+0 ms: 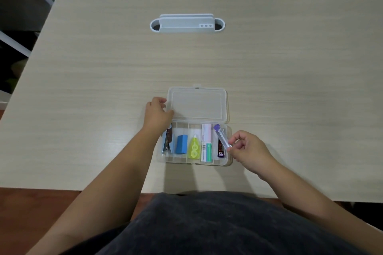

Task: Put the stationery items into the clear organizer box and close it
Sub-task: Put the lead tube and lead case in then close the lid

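Two bare hands are seen at a clear plastic organizer box (227, 161), which lies open near the front edge of a pale wood-grain table (83, 89), its transparent lid (198, 104) folded back flat on the far side. At the lid's left edge the left hand (158, 113) is placed, fingers curled against the rim. To the right of the box, a clear tube with a purple cap (221, 137) is pinched by its lower end between the thumb and fingertips of the right hand (247, 151), and is held tilted over the rightmost compartment, above a dark battery-like item (221, 150). Inside the box, from left, a blue stapler (166, 141), a blue rectangular eraser (181, 143), a yellow-green correction tape (194, 148) and two small white packets (206, 143) are lodged in separate compartments. Well beyond the box, a white plastic desk holder (186, 25) is set.
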The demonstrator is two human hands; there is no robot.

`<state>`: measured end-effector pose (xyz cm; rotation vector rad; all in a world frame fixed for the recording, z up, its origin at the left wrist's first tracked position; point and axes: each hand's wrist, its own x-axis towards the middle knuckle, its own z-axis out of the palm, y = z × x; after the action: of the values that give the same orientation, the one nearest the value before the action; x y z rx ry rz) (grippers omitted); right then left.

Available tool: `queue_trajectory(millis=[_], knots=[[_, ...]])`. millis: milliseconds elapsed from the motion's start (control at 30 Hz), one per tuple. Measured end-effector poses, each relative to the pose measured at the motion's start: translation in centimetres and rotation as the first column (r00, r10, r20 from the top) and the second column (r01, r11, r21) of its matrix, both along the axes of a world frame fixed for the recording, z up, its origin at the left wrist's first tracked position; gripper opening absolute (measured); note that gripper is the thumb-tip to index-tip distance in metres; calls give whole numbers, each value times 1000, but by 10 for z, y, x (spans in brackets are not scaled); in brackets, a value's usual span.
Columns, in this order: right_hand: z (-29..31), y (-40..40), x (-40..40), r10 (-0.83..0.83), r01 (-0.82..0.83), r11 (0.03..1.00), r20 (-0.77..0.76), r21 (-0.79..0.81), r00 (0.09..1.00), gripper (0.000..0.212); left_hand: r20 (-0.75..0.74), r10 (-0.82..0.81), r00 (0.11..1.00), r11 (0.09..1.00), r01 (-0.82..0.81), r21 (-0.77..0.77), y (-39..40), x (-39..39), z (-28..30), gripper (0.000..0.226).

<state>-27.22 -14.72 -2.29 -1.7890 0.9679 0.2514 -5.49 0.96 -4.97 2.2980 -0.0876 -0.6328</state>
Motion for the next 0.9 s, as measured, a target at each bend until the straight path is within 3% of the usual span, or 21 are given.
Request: queue_trajectory(millis=[100, 200, 300, 500, 567, 667, 733, 800, 900], knots=[[0, 7, 2, 5, -5, 998, -3, -63, 1000, 11, -54, 75, 996, 997, -77, -30, 0, 5, -3, 43], [0, 14, 7, 36, -38, 997, -27, -74, 999, 14, -230, 170, 958, 966, -208, -153, 2, 8, -3, 43], [-2, 19, 12, 30, -33, 996, -38, -79, 999, 12, -339, 150, 929, 937, -242, -250, 6, 9, -3, 42], [-6, 22, 14, 52, -53, 998, -43, -28, 998, 20, -362, 115, 925, 899, -252, -359, 16, 8, 3, 49], [-7, 19, 15, 14, -15, 1000, -38, -25, 999, 25, -348, 116, 930, 887, -255, -385, 21, 8, 5, 49], [-8, 9, 19, -120, 120, 992, 10, -24, 993, 15, -326, 79, 942, 870, -225, -439, 29, 10, 8, 42], [-11, -1, 24, -256, 254, 966, 27, 47, 966, 7, -322, 26, 946, 854, -188, -484, 35, 10, 11, 36], [-13, -9, 29, -366, 353, 910, 21, 218, 931, 9, -322, -2, 947, 837, -174, -518, 40, 9, 14, 34], [-14, -19, 34, -380, 367, 849, -45, 379, 924, 20, -347, -12, 938, 821, -189, -538, 47, 5, 23, 37]])
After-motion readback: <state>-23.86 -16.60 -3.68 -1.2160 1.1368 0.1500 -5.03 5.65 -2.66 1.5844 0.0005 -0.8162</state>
